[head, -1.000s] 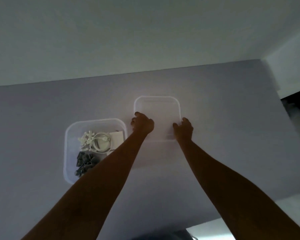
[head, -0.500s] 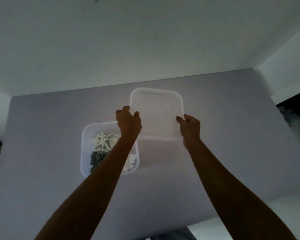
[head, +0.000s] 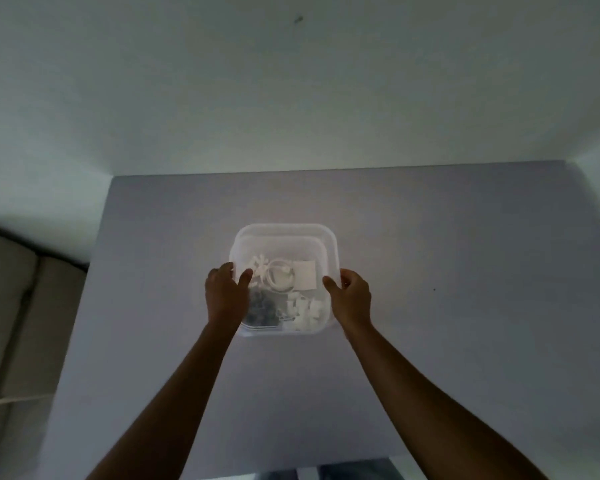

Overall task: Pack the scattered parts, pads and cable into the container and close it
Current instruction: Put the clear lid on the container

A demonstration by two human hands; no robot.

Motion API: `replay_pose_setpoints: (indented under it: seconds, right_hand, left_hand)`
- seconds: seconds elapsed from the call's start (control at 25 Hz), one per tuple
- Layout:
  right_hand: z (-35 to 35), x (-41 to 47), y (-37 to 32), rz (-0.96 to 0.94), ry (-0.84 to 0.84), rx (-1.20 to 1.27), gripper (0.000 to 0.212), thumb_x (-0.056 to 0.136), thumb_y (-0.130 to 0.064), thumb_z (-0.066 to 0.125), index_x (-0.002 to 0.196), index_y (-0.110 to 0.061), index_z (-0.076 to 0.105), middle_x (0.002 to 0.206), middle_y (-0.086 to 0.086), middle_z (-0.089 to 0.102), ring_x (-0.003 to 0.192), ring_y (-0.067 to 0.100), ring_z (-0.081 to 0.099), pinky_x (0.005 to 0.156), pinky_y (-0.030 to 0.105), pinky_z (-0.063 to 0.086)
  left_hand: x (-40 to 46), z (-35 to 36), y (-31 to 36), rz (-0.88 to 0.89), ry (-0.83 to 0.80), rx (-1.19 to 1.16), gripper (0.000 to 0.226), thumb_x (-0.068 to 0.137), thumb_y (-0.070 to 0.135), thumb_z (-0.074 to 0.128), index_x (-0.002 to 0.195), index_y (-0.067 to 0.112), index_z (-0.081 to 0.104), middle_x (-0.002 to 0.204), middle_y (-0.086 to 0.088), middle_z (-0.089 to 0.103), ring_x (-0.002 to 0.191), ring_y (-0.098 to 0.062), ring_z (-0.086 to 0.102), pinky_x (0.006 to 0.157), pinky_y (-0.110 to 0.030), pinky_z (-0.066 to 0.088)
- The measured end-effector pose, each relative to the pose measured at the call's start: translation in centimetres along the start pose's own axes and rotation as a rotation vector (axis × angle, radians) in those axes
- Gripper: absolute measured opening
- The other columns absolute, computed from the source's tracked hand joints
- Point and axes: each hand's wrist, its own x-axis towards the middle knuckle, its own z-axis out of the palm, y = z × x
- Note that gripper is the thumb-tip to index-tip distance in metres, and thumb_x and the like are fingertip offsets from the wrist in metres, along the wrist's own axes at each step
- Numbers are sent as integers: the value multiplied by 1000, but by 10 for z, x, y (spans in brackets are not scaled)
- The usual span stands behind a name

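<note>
Grey table (head: 430, 306) fills most of my view, pale wall behind it, and a beige cushioned seat (head: 11, 306) sits off at 9 o'clock. I see the clear container (head: 321, 322) near the middle of the table, with the translucent lid (head: 284, 237) held over it; lid and container outlines overlap but look slightly offset, so I can't tell if the lid is seated. Left hand (head: 226, 296) grips the lid's 9 o'clock edge, thumb on top and fingers curled over the rim. Right hand (head: 350, 296) grips the 3 o'clock edge the same way. Both forearms come in from 6 o'clock. Through the lid I make out the contents: coiled white cable (head: 280, 279) around the centre, white cross-shaped parts (head: 260, 266) just beside it at 10 o'clock, a flat white pad (head: 305, 277) at 2 o'clock, a pile of dark grey parts (head: 262, 308) at 7 o'clock, and small white blocks (head: 303, 311) at 5 o'clock. Plastic blurs the detail, so I can't tell exact counts.
</note>
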Motion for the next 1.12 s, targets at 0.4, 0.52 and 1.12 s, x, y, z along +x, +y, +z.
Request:
replay_pose_setpoints:
  seconds: [0.4, 0.52, 1.12]
  right_hand:
    - [23, -10, 14, -15, 20, -98, 43, 84, -35, 71, 114, -5, 65, 104, 11, 67, 94, 24, 64, 84, 37, 54]
    - [29, -11, 14, -27, 16, -109, 42, 84, -34, 72, 113, -5, 65, 104, 11, 66, 91, 23, 63, 82, 37, 55]
    - [27, 21, 11, 29, 8, -60, 37, 87, -29, 70, 113, -3, 66, 105, 12, 71, 97, 28, 67, 84, 38, 55]
  left_hand:
    - [-4, 2, -17, -55, -15, -58, 46, 93, 30, 63, 129, 3, 57, 126, -21, 52, 112, -37, 55, 99, -44, 44]
    - [3, 3, -26, -67, -32, -19, 41, 94, 31, 60, 124, 4, 59, 118, -22, 57, 109, -37, 55, 94, -45, 46]
    - [40, 22, -15, -176, -141, -164, 30, 94, 26, 61, 102, -2, 65, 97, -17, 68, 90, -33, 65, 78, -39, 54]
